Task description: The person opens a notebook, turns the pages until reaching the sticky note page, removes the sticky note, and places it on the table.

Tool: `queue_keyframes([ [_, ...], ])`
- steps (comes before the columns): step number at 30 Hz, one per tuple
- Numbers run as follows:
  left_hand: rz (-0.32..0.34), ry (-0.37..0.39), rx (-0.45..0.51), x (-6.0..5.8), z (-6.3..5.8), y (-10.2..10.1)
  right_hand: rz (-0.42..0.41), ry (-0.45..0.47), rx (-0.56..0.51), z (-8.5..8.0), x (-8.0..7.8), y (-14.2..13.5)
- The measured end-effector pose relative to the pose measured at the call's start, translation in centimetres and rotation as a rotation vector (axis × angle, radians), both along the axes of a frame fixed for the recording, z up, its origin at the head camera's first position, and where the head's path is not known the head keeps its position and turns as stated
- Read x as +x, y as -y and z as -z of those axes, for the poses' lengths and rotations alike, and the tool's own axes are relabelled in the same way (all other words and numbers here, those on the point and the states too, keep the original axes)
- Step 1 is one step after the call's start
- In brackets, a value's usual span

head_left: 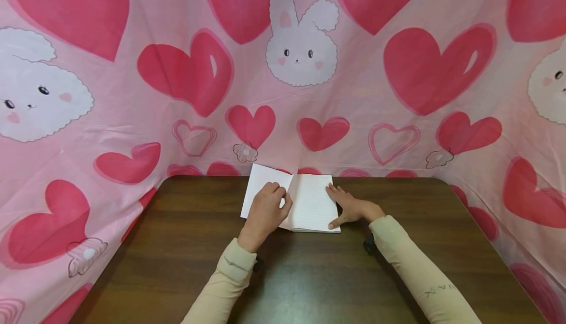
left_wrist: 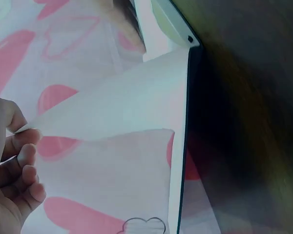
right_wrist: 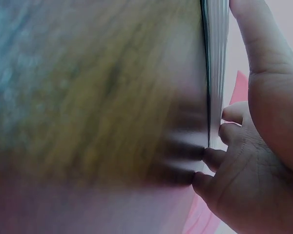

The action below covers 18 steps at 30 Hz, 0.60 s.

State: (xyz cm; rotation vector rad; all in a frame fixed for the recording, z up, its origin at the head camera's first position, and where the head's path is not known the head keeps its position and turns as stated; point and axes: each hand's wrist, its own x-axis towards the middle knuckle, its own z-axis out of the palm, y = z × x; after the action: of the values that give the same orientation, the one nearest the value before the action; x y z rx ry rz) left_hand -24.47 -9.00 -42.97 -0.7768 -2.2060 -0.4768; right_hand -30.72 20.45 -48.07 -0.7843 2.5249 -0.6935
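An open notebook (head_left: 313,203) with lined white pages lies near the table's far edge. One page (left_wrist: 112,102) stands raised from the spine, and my left hand (head_left: 268,207) pinches its edge between thumb and forefinger; the left wrist view shows the other fingers loosely curled. My right hand (head_left: 351,207) rests on the notebook's right edge, fingers spread and thumb at the lower corner. In the right wrist view the page stack (right_wrist: 216,73) shows edge-on beside the right hand's fingers.
The brown wooden table (head_left: 177,255) has rounded far corners. Behind it and at both sides hangs a pink cloth (head_left: 300,98) printed with hearts and rabbits. A small dark object (head_left: 369,245) sits under the right wrist.
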Motion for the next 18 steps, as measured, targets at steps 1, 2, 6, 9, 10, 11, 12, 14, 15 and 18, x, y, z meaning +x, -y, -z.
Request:
queue_keyframes([
  [1,-0.001,0.0,0.0,0.1,-0.1,0.2,0.002,0.001,0.004,0.0,0.0,0.0],
  [2,-0.004,0.0,0.002,0.1,-0.1,0.4,0.003,0.004,0.007,0.0,-0.1,0.0],
  [6,-0.018,0.007,0.013,0.3,0.0,1.5,0.011,0.013,0.02,0.0,-0.1,0.1],
  [9,-0.036,0.018,0.028,0.3,0.3,2.6,0.005,0.017,0.028,-0.1,-0.1,0.2],
  [10,-0.045,0.023,0.032,0.3,0.4,3.0,0.002,0.019,0.033,-0.1,-0.1,0.3],
  [11,-0.053,0.033,0.036,0.3,0.5,3.4,-0.002,0.019,0.037,-0.1,-0.1,0.3],
  [12,-0.063,0.046,0.04,0.3,0.6,3.8,-0.005,0.019,0.04,-0.2,-0.1,0.3],
  [14,-0.084,0.075,0.042,0.4,0.8,4.6,-0.007,0.025,0.043,-0.2,-0.1,0.3],
  [15,-0.095,0.092,0.043,0.4,0.9,5.0,-0.004,0.025,0.041,-0.3,-0.2,0.4],
  [18,-0.139,0.153,0.036,0.5,1.3,6.1,0.004,0.023,0.037,-0.3,-0.2,0.4],
])
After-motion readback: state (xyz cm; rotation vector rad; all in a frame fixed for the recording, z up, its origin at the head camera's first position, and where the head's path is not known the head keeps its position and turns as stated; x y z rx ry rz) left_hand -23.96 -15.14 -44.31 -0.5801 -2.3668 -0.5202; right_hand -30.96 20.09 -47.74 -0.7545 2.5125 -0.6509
